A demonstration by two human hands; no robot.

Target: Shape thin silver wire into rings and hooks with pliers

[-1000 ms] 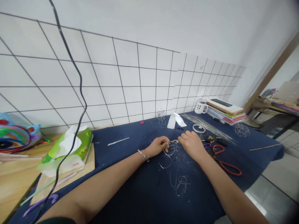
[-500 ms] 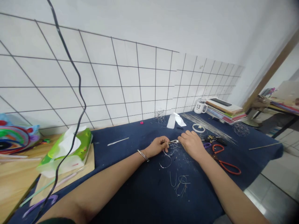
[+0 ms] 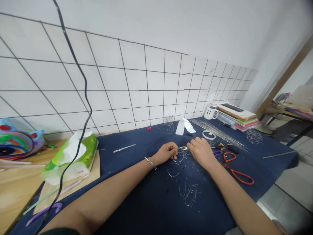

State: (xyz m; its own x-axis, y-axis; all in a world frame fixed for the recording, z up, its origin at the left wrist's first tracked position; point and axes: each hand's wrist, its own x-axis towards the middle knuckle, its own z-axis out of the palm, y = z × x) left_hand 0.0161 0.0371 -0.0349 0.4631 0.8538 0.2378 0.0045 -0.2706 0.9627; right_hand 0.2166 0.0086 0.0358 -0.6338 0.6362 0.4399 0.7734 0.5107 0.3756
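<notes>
My left hand (image 3: 167,153), with a bangle at its wrist, pinches a thin wire piece, partly hidden by the fingers. My right hand (image 3: 201,151) is closed around a small pair of pliers; only the silver jaws (image 3: 182,148) show, pointing left and reaching my left fingertips. Just below the jaws is a thin wire loop (image 3: 183,159). Another wire ring (image 3: 169,174) with small pale beads lies on the dark blue cloth (image 3: 146,195) under my left hand. Closer to me rest several loose bent wires (image 3: 191,195).
Orange-handled scissors (image 3: 242,177) and black-handled pliers (image 3: 230,147) lie right of my right hand. Behind are a wire bundle (image 3: 217,130), a white coil (image 3: 209,134), a mug (image 3: 210,112) and stacked books (image 3: 238,116). A tissue pack (image 3: 90,147) and hanging black cable (image 3: 85,88) are left.
Both hands keep nearly the same hold and position. The whole view has shifted slightly, so everything appears a little further right.
</notes>
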